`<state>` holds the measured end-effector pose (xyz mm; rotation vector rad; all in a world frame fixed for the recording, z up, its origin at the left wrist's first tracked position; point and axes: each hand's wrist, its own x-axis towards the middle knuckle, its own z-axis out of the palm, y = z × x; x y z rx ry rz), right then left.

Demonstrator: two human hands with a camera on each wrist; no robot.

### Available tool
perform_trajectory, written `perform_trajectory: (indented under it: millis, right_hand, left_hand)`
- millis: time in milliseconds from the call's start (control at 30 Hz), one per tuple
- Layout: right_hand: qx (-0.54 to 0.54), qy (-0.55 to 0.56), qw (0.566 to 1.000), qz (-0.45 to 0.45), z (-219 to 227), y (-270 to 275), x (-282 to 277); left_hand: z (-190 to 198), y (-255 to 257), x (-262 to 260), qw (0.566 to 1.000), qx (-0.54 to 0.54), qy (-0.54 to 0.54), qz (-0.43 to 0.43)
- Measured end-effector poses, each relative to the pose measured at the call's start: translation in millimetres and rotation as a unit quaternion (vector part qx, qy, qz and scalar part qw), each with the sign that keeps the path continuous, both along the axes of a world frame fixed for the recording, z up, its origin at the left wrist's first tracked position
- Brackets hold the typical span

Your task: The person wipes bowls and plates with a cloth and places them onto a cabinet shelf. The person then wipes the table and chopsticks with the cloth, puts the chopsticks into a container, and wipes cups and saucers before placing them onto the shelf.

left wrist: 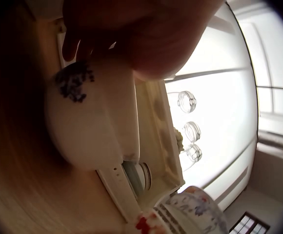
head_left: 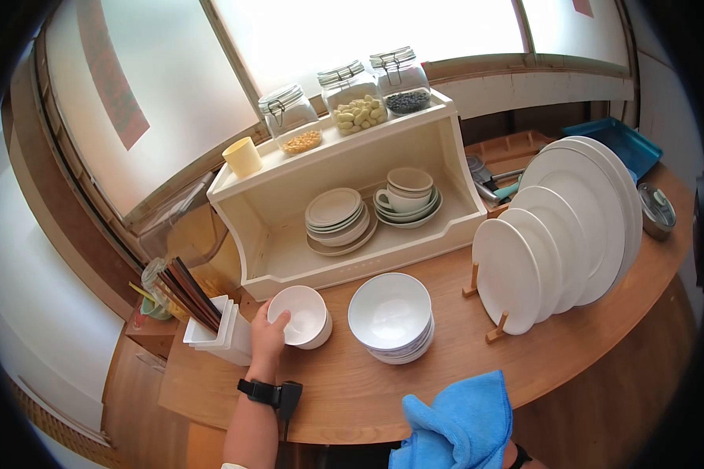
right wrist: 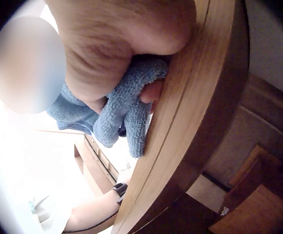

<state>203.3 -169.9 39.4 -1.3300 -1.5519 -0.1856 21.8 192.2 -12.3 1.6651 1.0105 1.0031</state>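
Observation:
My left hand (head_left: 267, 334) grips the rim of a small white bowl (head_left: 301, 309), the top one of a short stack on the wooden table. Its thumb lies over the rim, and the other fingers are around the far side. In the left wrist view, a blue flower print shows on the bowl's outside (left wrist: 97, 122). Just right of it stands a stack of larger white bowls (head_left: 389, 313). My right hand (right wrist: 117, 39) holds a bunched blue cloth (head_left: 461, 422) near the table's front edge. In the head view the cloth covers most of that hand.
A cream shelf (head_left: 352, 285) with stacked dishes and cups stands behind; jars and a yellow cup (head_left: 243, 157) sit on top. White plates (head_left: 508, 273) stand in a rack at right. A white holder (head_left: 235, 340) with chopsticks is close left of my left hand.

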Motion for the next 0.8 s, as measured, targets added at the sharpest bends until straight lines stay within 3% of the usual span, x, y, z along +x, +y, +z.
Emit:
perform_trajectory:
  millis: [33,100,233,300,367,533,600,733,800]
  right_hand:
    - [-0.001,-0.004,1.000,0.002,1,0,0]
    - [-0.016,-0.016,1.000,-0.007,5,2,-1]
    - [-0.026,0.003,1.000,0.015,17,1,-4]
    - [-0.022,-0.009,1.000,-0.008,14,3,-6]
    - [-0.025,-0.005,1.000,-0.009,20,3,-9]
    - [-0.029,0.004,0.999,-0.020,17,11,-4]
    - [-0.033,0.005,0.999,-0.022,16,15,-4]
    - [-0.043,0.009,0.999,-0.029,11,22,-4]
    - [-0.052,0.011,0.998,-0.028,7,25,-6]
  left_hand:
    - [-4,3,-2,1.000,-0.001,-0.004,0.002]
    - [-2,4,-4,0.990,-0.111,-0.087,-0.016]
    - [3,-4,0,0.988,-0.096,-0.118,-0.013]
    - [9,-11,3,0.992,-0.012,-0.125,-0.022]
    - [19,-21,4,0.990,-0.009,-0.143,-0.016]
    - [46,-75,-5,0.974,-0.022,-0.224,-0.012]
    - [51,-111,-15,0.949,-0.091,-0.302,-0.030]
    - [29,-179,-38,0.974,0.050,-0.149,-0.163]
    - [32,-201,-36,0.913,0.291,-0.082,-0.276]
